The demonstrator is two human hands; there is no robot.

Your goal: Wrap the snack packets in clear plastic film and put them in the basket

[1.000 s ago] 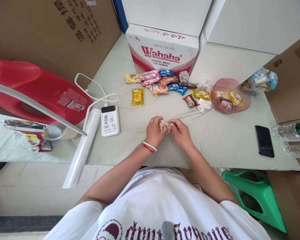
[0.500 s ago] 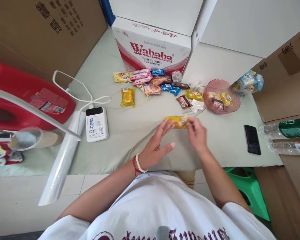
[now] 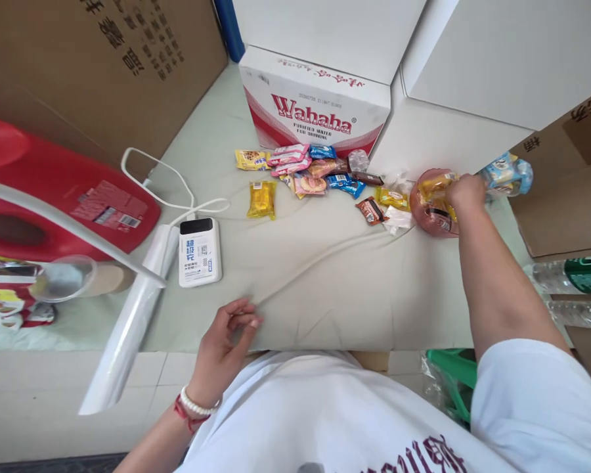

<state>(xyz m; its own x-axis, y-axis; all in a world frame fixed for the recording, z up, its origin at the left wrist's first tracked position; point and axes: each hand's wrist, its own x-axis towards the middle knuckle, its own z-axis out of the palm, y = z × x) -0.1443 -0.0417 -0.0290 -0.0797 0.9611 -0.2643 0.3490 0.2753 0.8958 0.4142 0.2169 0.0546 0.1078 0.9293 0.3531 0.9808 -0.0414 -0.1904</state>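
Observation:
My right hand (image 3: 467, 193) is over the pinkish see-through bowl (image 3: 420, 225) at the right, its fingers closed on a yellow-wrapped snack packet (image 3: 434, 188). More wrapped snacks show inside the bowl, partly covered by that hand. At the table's front edge rests my left hand (image 3: 226, 345), loosely curled with the thumb apart and nothing in it. Left of the bowl lie another yellow packet (image 3: 392, 198), a brown packet (image 3: 371, 211) and a clear, whitish wrapper (image 3: 398, 219).
Several colourful snack packets (image 3: 311, 184) are piled before the Wahaha carton (image 3: 315, 105). A lone yellow packet (image 3: 261, 200) lies nearer. Leftward are a white power bank (image 3: 199, 253) with a cable, a plastic film roll (image 3: 128, 328) and a red jug (image 3: 54, 190). Bottles (image 3: 586, 274) lie at right.
My right hand has carried the yellow snack packet from the table's middle to the bowl. My left hand has drawn back toward the front left, away from the packet. The view has shifted slightly.

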